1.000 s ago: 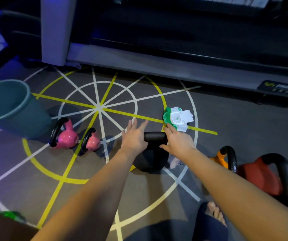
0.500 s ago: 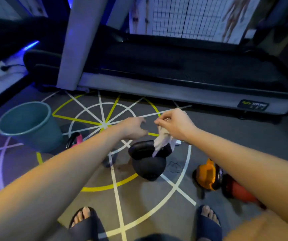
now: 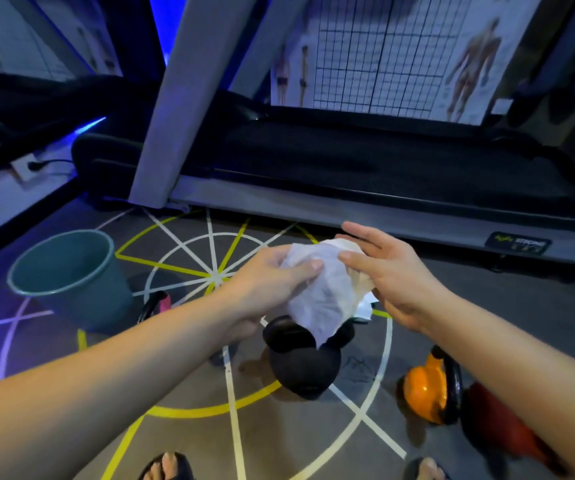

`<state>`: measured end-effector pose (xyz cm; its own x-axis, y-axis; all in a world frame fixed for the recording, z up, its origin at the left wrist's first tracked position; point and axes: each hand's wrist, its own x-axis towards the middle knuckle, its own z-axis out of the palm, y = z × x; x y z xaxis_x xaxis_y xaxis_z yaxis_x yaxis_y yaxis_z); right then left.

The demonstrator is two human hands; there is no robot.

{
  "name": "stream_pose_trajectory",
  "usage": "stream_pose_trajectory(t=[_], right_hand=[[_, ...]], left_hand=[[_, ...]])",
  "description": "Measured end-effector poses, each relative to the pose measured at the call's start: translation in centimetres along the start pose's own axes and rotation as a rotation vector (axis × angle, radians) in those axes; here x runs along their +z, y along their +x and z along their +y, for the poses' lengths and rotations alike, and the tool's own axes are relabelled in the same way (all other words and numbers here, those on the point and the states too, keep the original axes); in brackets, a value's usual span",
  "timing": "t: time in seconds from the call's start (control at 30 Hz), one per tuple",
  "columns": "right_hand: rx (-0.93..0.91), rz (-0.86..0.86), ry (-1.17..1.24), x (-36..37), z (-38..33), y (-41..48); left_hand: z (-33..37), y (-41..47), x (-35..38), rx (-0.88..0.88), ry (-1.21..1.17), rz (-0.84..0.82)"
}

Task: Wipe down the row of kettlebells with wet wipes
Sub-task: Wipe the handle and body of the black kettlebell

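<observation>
A: Okay, hands first. What do we log?
B: Left hand (image 3: pixel 272 282) pinches the wet wipe (image 3: pixel 324 292) at its left edge, thumb on top. Right hand (image 3: pixel 386 275) has its fingers nearly straight, with the thumb pinning the wipe's right edge. The sheet is spread between them.
A: And the target?
B: Black kettlebell (image 3: pixel 301 367) on the floor (image 3: pixel 296 441), straight below the hands and a bit toward us. The wipe's low corner hangs in front of its handle (image 3: pixel 284 336). Whether it touches, we cannot tell. The handle's long axis runs left to right.
A: Nearer hand?
B: Left, we judge. It sits almost over the handle's left end.
A: Room?
B: Open floor in front. Orange kettlebell (image 3: pixel 423 389) is near on the right, with the red kettlebell (image 3: pixel 494 420) beyond it. Pink kettlebell (image 3: pixel 165 301) is just beside the teal bin (image 3: pixel 85 303) on the left. We reckon the move goes straight down.
</observation>
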<state>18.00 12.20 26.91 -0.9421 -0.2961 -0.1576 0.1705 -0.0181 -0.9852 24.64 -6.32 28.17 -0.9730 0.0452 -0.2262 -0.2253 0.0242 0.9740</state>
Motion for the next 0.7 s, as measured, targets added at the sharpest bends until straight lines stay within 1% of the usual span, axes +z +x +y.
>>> stream_pose_trajectory(t=[0.17,0.23,0.3,0.33,0.37,0.4,0.43,0.47,0.57,0.63,0.7], right_hand=[[0.093,0.182,-0.067,-0.8,1.9,0.1],[0.234,0.187,0.006,-0.6,2.6,-0.1],[0.459,0.104,0.139,-0.4,3.0,-0.4],[0.562,0.011,0.156,-0.4,2.9,-0.7],[0.619,-0.106,0.144,-0.2,2.6,-1.2],[0.622,-0.209,0.137,0.0,2.4,-1.4],[0.572,-0.266,0.138,0.2,2.1,-1.7],[0.494,-0.266,0.138,0.6,1.6,-2.0],[0.201,-0.092,0.045,1.4,1.3,-2.4],[0.106,-0.002,0.023,1.5,1.8,-2.6],[0.069,0.029,-0.021,1.7,2.2,-2.5]], left_hand=[[-1.4,-0.3,0.1,-0.006,-0.030,0.034],[-1.4,-0.2,0.1,-0.004,-0.089,0.040],[-1.1,0.0,-0.1,-0.003,-0.177,0.051],[-0.9,0.2,-0.1,-0.005,-0.213,0.061],[-0.7,0.3,-0.2,-0.006,-0.231,0.068],[-0.6,0.4,-0.2,-0.008,-0.237,0.064],[-0.4,0.5,-0.1,-0.003,-0.244,0.061],[-0.3,0.5,0.0,-0.002,-0.257,0.069],[-0.2,1.2,0.2,0.001,-0.267,0.111],[-0.5,1.6,0.4,-0.011,-0.236,0.145],[-1.3,2.0,0.4,-0.013,-0.193,0.193]])
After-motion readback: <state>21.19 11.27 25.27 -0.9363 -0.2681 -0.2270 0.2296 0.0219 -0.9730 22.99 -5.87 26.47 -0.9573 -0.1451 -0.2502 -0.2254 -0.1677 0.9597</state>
